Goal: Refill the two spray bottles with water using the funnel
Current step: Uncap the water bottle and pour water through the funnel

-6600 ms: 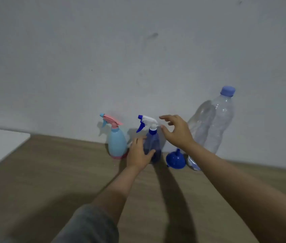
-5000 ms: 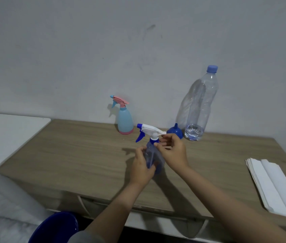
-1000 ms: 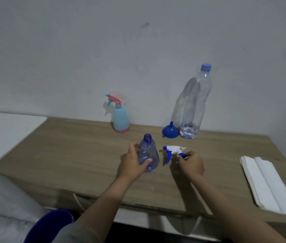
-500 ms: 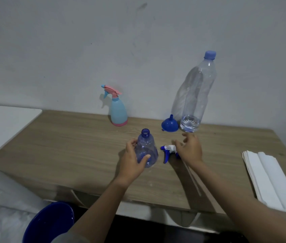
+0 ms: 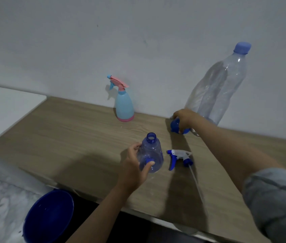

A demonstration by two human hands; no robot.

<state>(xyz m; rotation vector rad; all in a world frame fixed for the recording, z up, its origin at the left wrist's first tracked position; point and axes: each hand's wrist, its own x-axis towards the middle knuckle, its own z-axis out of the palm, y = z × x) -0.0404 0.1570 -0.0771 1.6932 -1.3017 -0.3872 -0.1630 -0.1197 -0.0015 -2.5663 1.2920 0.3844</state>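
A clear blue spray bottle [image 5: 152,151] stands upright on the wooden table [image 5: 79,137] with its neck uncapped. My left hand [image 5: 133,165] is wrapped around its left side. Its white and blue trigger head [image 5: 178,157] lies on the table just to the right, dip tube trailing toward me. My right hand [image 5: 184,119] is closed over the blue funnel [image 5: 174,126] at the back, beside the large clear water bottle [image 5: 221,86] with a blue cap. A light-blue spray bottle [image 5: 123,106] with a pink trigger stands capped against the wall.
A blue bowl or bucket [image 5: 48,218] sits below the table's front edge at the lower left. A white surface [image 5: 3,106] adjoins the table on the left. The wall runs right behind the bottles.
My right hand has let go of the trigger head, left it lying on the table, and reached back onto the funnel. My left hand still holds the blue bottle.
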